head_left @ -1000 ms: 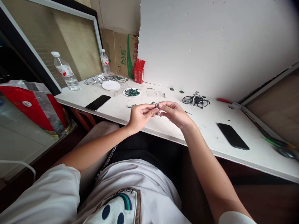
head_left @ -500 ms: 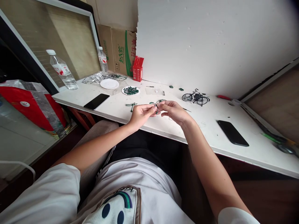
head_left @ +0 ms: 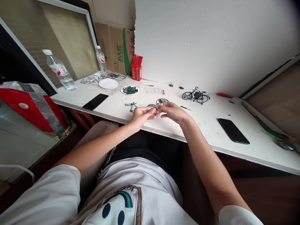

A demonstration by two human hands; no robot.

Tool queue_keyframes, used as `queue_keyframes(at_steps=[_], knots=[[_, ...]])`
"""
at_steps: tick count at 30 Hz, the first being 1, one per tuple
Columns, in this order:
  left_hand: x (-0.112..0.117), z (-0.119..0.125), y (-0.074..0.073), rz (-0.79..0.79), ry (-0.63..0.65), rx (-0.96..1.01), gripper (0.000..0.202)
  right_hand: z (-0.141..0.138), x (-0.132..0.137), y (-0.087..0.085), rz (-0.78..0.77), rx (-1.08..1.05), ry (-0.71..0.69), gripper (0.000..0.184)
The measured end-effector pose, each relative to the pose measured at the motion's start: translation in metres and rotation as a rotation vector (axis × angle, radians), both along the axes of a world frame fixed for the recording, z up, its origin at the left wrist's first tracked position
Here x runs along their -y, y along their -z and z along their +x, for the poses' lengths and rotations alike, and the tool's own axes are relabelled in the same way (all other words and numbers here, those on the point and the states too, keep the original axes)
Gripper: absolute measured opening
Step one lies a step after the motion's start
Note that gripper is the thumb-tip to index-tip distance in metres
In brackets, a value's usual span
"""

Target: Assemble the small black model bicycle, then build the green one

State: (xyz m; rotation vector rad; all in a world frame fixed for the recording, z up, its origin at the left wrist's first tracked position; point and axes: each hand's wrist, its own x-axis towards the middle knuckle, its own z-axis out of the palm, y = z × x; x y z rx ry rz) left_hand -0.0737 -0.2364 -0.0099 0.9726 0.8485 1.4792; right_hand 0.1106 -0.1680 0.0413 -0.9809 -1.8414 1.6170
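Note:
Close together above the table's front edge, both my hands pinch a small green model bicycle part [head_left: 156, 112]. Fingers hide most of it, so its exact shape cannot be made out. My left hand [head_left: 141, 117] is closed on its left side, thumb on top. My right hand [head_left: 172, 112] grips from the right between thumb and forefinger. Just behind the fingers lies a small spoked wheel [head_left: 162, 100]. A thin green bicycle frame [head_left: 131, 106] rests left of my hands. Farther right stands a black model bicycle [head_left: 197, 96], upright.
A white plate [head_left: 122, 90] bears tangled green parts; another plate [head_left: 108, 83] sits behind it. Phones lie left [head_left: 95, 102] and right [head_left: 233, 130]. A thin screwdriver-like tool [head_left: 186, 108] is right of my hands. Bottles, a red box [head_left: 137, 68] and a carton [head_left: 114, 47] line the back left.
My right hand has shifted slightly left and turned a little, still pinching with the left. The wheel behind the fingers shows more now. The whole view has moved slightly.

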Motion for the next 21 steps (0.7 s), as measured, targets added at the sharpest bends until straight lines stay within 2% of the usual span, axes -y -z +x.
queue_keyframes(at_steps=[6, 21], knots=[[-0.004, -0.001, 0.004, -0.048, 0.039, 0.021, 0.043, 0.000, -0.006, 0.008, -0.025, 0.022, -0.006, 0.035], [-0.009, -0.005, 0.011, -0.102, 0.071, 0.005, 0.037, -0.001, -0.007, 0.012, -0.061, 0.050, 0.017, 0.023]])
